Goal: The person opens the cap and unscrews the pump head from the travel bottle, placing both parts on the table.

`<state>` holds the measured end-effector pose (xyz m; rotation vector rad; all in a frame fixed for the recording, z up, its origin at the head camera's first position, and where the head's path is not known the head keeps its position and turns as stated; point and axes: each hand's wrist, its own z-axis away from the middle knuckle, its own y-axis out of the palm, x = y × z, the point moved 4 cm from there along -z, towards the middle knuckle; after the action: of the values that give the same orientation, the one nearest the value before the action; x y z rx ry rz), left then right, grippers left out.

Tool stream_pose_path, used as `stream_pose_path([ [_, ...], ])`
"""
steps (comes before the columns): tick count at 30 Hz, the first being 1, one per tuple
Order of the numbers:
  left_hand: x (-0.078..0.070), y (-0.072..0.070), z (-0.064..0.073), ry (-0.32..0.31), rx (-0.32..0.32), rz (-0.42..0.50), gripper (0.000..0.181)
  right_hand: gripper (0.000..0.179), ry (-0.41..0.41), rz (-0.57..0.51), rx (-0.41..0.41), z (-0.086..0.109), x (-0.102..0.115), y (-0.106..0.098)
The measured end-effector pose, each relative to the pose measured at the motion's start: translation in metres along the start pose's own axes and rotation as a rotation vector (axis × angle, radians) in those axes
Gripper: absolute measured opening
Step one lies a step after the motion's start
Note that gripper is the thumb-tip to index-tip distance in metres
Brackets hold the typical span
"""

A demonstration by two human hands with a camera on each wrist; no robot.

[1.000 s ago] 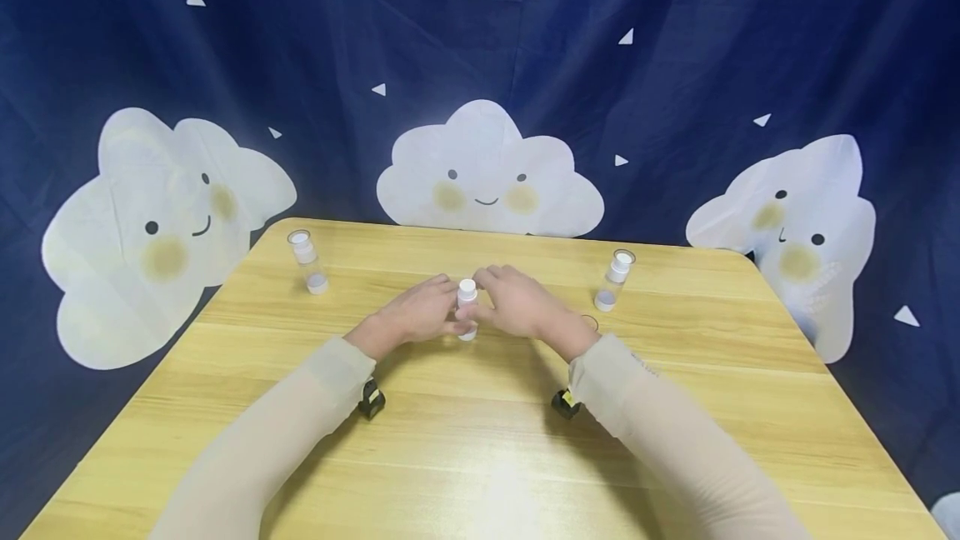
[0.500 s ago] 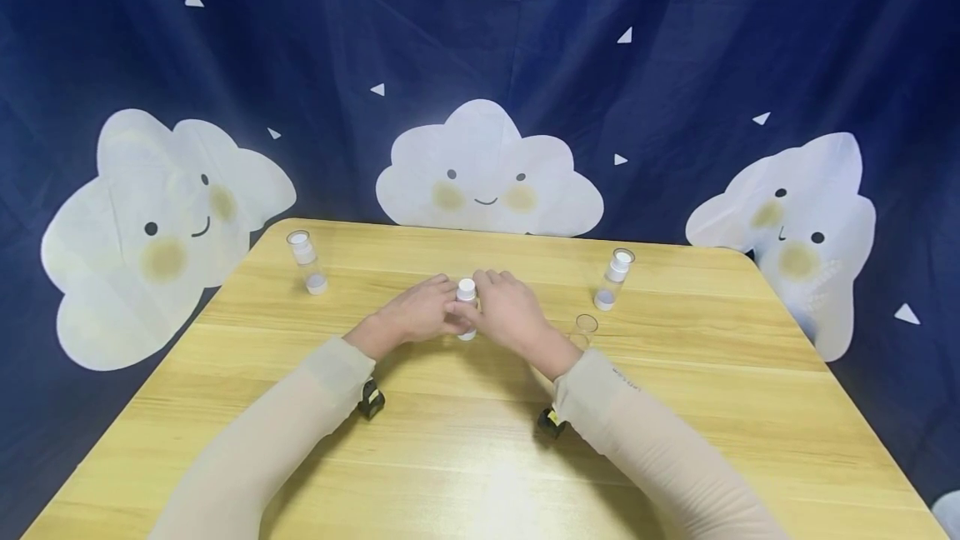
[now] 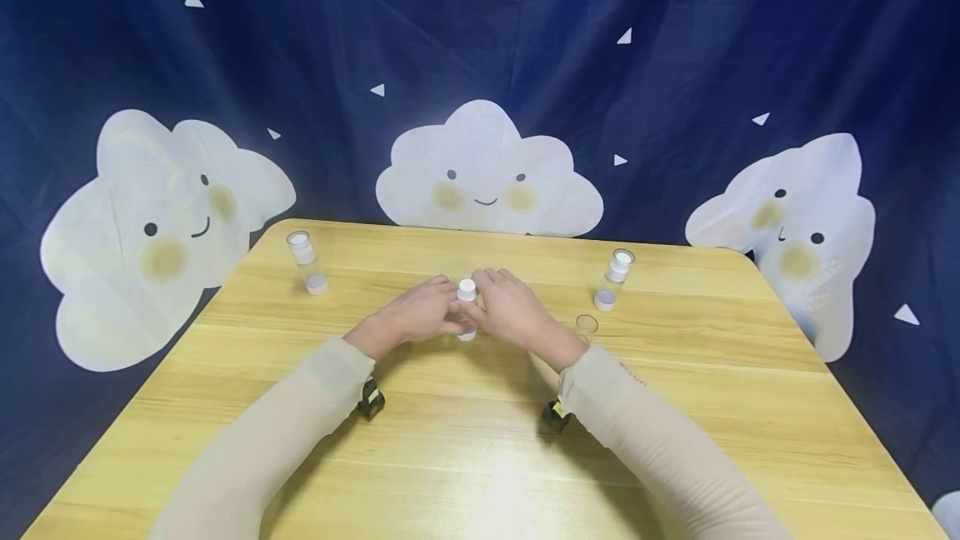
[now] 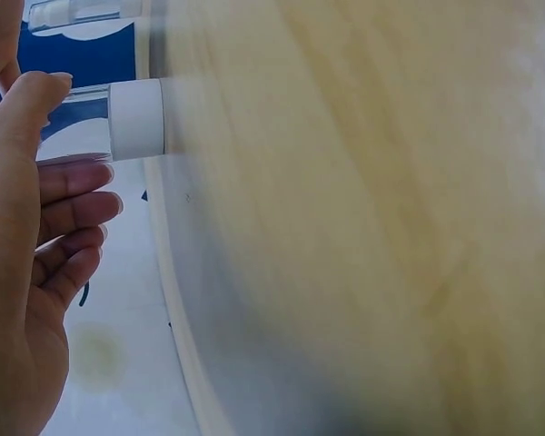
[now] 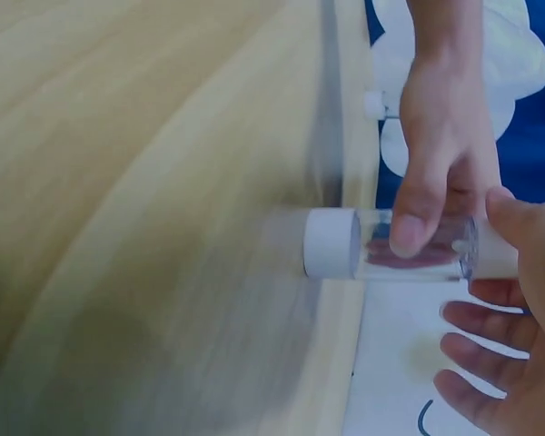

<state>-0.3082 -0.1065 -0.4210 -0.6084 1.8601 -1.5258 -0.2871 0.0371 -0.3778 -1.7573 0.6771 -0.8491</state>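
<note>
A small clear bottle point(image 3: 467, 292) with a white top and a white base stands upright near the middle of the wooden table. My left hand point(image 3: 418, 312) grips its clear body from the left, the thumb in front, as the right wrist view shows. From the other side my right hand point(image 3: 516, 315) pinches the bottle's white upper part point(image 5: 496, 258) between thumb and index finger. The other right fingers are spread and loosely bent. In the left wrist view the white base point(image 4: 136, 120) meets the tabletop, while the bottle's top is hidden by the hands.
Similar bottles with clear caps stand at the back left point(image 3: 308, 262) and back right point(image 3: 615, 280). A clear cylindrical cap point(image 3: 587, 325) sits beside my right wrist, partly hidden by it. Behind the table point(image 3: 465, 457) hangs a dark blue curtain point(image 3: 480, 40) with clouds.
My right hand closed in on the bottle's top, its wrist swinging left and then slightly back right. That uncovered the clear cap. The left hand and the bottle stayed in place.
</note>
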Motion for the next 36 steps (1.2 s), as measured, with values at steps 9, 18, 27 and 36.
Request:
stream_pose_path([
  [9,0.001,0.0,0.0,-0.055,0.014,0.059,0.033,0.039,-0.085,-0.136,0.132,-0.005,-0.01,-0.003],
  [18,0.001,0.001,-0.001,-0.064,0.03,0.07,0.045,0.037,-0.123,-0.273,0.261,-0.012,-0.021,-0.005],
  [27,0.002,0.002,-0.001,-0.069,0.029,0.062,0.049,0.045,-0.137,-0.272,0.262,-0.012,-0.022,-0.009],
  [36,0.001,0.001,0.0,-0.031,-0.004,0.062,0.045,0.059,-0.048,0.036,0.109,0.001,-0.011,-0.006],
])
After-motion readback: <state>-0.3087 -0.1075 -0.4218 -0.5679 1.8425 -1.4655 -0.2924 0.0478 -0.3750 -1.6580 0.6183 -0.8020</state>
